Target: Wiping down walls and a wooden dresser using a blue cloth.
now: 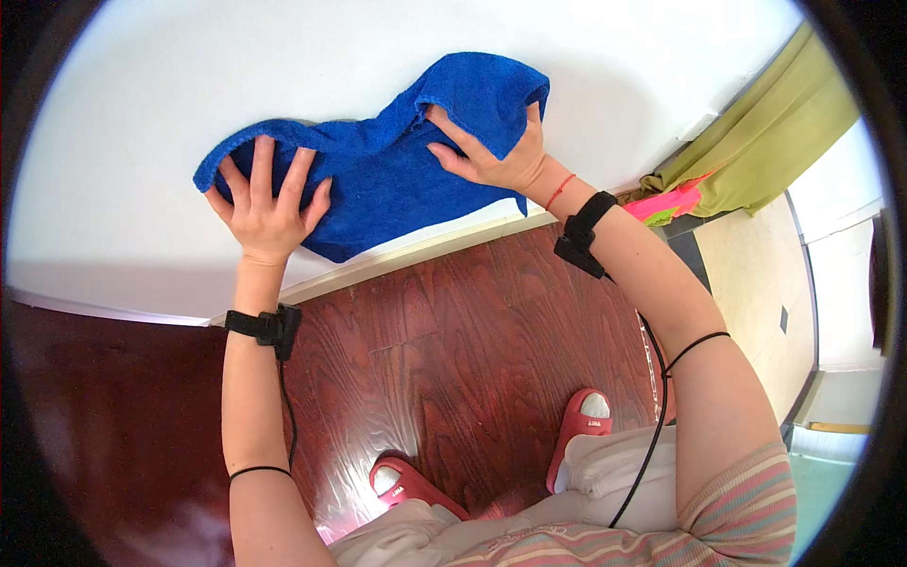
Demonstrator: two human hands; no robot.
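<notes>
A blue terry cloth (382, 177) lies spread against the white wall (340, 64), its top edge folded over the fingertips of both hands. My left hand (266, 198) is on the cloth's left end, fingers spread, their tips tucked under the fold. At the cloth's right end is my right hand (496, 152), with a flap of cloth draped over its fingers and the thumb showing below. The lower edge of the cloth hangs near the baseboard. Each wrist wears a black strap with a small device and a cable.
A pale baseboard (425, 244) runs between the wall and the reddish-brown wood floor (453, 340). A dark red glossy surface (127, 411) is at the left. An olive curtain (772, 135) hangs at the right beside a pink item (666, 202). My feet wear red slippers (577, 425).
</notes>
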